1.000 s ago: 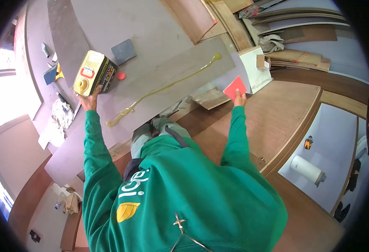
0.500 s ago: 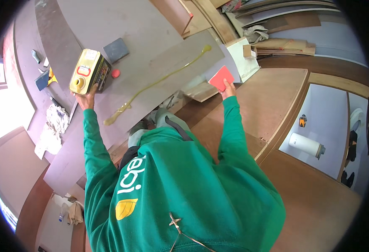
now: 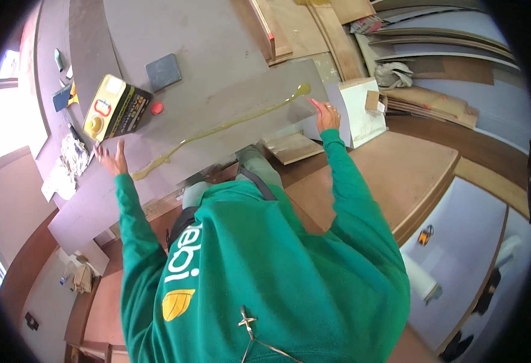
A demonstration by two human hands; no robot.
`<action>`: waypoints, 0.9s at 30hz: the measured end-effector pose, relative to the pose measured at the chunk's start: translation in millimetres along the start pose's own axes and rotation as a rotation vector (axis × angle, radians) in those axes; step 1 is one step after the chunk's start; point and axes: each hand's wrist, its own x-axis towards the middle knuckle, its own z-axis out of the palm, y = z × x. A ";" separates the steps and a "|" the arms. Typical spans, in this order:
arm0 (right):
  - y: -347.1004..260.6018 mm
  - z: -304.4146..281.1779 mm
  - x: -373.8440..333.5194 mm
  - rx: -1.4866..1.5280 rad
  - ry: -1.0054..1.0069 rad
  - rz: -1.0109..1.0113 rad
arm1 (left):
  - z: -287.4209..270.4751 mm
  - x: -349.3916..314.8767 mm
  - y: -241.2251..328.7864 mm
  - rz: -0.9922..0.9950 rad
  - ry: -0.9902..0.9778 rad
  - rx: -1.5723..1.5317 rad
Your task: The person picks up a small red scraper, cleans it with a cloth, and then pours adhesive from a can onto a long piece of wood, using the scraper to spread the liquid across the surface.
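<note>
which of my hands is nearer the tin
Left. Your left hand is just on your side of the tin; your right hand is far off to its right.

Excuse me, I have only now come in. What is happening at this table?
A person has a yellow streak running along a board. The right hand holds a red card, seen nearly edge-on, close to the streak's right end. The left hand is open and empty, just beside the tin, which stands upright. A red cap lies next to the tin.
</note>
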 end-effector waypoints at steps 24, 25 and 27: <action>93.5 46.0 53.3 -0.138 -0.138 -0.660 | 123.8 -293.6 40.1 -1.340 -0.041 -0.736; 96.4 41.6 55.0 -0.151 -0.196 -0.679 | 127.5 -289.2 39.7 -1.309 -0.057 -0.739; 101.4 31.4 58.1 -0.136 -0.222 -0.710 | 125.7 -289.2 39.0 -1.280 -0.078 -0.739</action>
